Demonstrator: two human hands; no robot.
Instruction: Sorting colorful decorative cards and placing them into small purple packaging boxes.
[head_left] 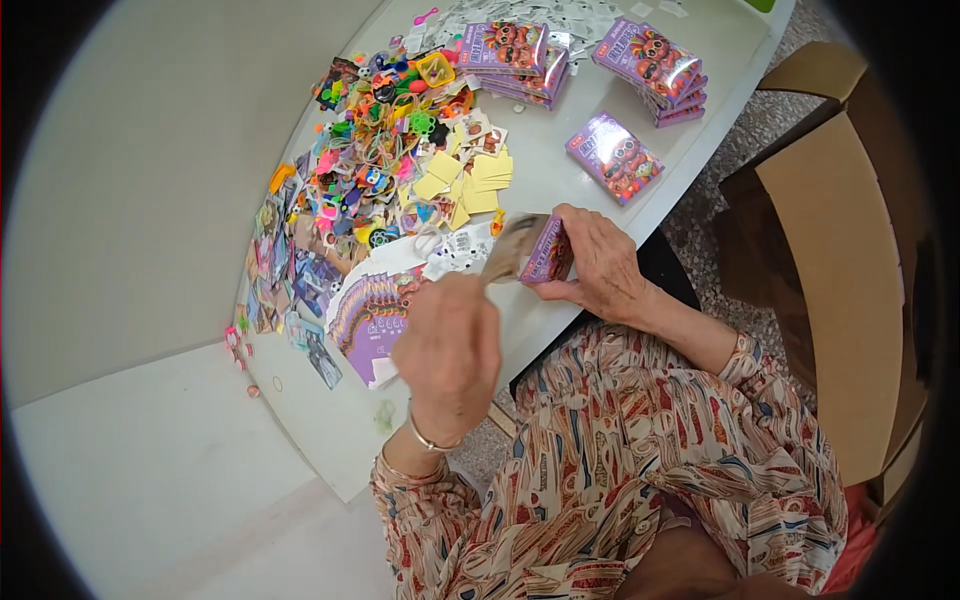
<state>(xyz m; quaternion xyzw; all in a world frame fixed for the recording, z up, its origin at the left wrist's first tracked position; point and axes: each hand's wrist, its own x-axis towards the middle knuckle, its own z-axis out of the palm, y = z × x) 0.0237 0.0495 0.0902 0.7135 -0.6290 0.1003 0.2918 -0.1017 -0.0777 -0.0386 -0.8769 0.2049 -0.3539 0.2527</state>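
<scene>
White table [560, 175], half-assembled purple box [548, 252]

A big pile of little bright toys [385, 130] lies in the upper middle. Yellow paper squares [470, 180] sit just beside it. Three stacks of purple boxes [650, 65] are at the top. A brown cardboard box [850, 280] stands on the right side.

Your left hand [447, 352] covers the near end of the blurred flat piece [512, 248] it holds; what that piece is, you cannot tell. Your right hand [597, 262] hides most of the small purple box [547, 252]. Items in the toy heap [385, 140] overlap, many too small to identify.
</scene>
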